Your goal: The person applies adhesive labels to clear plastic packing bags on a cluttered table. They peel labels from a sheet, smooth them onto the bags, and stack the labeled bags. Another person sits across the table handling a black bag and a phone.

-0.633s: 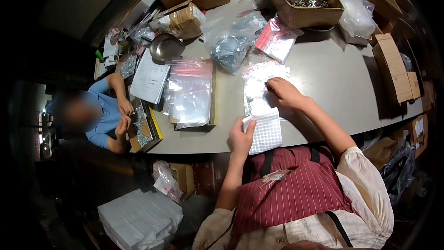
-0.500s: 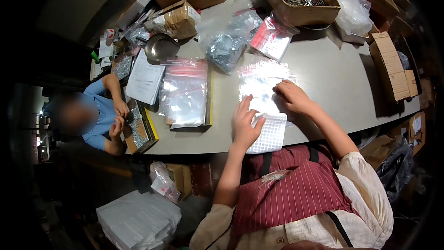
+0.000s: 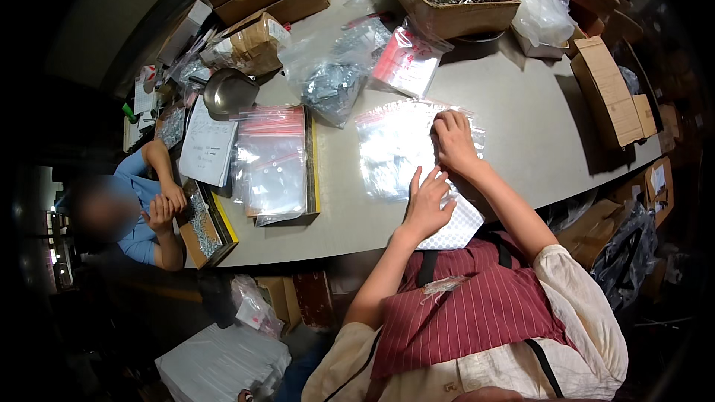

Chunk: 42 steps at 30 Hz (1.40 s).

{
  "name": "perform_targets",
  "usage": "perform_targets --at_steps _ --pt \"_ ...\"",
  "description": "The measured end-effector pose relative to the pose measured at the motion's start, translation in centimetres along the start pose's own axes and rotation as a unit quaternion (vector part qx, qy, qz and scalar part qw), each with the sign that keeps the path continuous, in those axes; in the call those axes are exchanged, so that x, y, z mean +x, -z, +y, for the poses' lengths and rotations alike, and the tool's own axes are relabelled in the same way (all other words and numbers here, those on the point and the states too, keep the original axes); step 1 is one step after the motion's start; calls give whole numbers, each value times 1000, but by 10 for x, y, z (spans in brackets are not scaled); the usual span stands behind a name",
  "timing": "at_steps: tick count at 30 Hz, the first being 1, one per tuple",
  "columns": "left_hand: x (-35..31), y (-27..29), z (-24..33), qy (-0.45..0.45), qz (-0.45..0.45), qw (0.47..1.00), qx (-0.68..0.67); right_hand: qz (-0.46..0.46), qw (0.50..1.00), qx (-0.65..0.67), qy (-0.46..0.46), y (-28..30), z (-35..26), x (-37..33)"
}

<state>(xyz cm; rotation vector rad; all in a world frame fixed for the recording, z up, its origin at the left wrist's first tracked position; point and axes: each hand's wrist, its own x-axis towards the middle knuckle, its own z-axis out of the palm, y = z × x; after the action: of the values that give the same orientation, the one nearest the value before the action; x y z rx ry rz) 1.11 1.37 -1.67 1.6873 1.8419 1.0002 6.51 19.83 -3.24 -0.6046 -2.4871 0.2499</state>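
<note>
Clear zip bags [image 3: 391,156] lie on the table in front of me, shining under the light. My right hand [image 3: 456,143] rests over their right part, fingers bent down and drawn together; whatever they pinch is hidden. Closer to me, a white sheet of round grey stickers [image 3: 460,225] lies slanted at the table's near edge. My left hand [image 3: 430,207] is over the sheet's left side with its fingers stretched apart, their tips reaching the bags' lower edge.
A stack of zip bags [image 3: 279,167] lies in a tray on the left. Behind stand a bag of metal parts [image 3: 331,85], a red-and-white packet [image 3: 408,61] and a box of metal pieces [image 3: 447,15]. A co-worker in blue [image 3: 134,208] handles small parts at left. A cardboard box [image 3: 607,97] stands right.
My left hand has shifted right, nearer my right hand, and the sticker sheet has turned to a slant. My right hand's fingers have curled more over the bags. The whole view has shifted slightly.
</note>
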Motion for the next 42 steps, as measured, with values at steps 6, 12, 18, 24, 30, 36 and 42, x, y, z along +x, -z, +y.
perform_targets --at_steps 6,12,18,24,30,36,42 --pt "2 0 4 -11 21 1000 -4 30 973 32 -225 7 69 15" --pt "4 1 3 -40 32 999 7 -41 996 57 -59 23 77 17" --pt "-14 10 -17 -35 120 992 18 51 962 260 70 66 -6 63" --pt "-20 10 -25 -14 121 992 20 69 944 242 211 43 -83 149" --pt "-18 9 -32 -26 113 991 60 -212 727 652 -45 -17 -177 203" --pt "-10 0 -36 5 100 992 77 -160 920 354 52 -69 -210 212" --pt "-16 11 -27 -3 117 993 5 -212 714 663 75 103 -247 185"
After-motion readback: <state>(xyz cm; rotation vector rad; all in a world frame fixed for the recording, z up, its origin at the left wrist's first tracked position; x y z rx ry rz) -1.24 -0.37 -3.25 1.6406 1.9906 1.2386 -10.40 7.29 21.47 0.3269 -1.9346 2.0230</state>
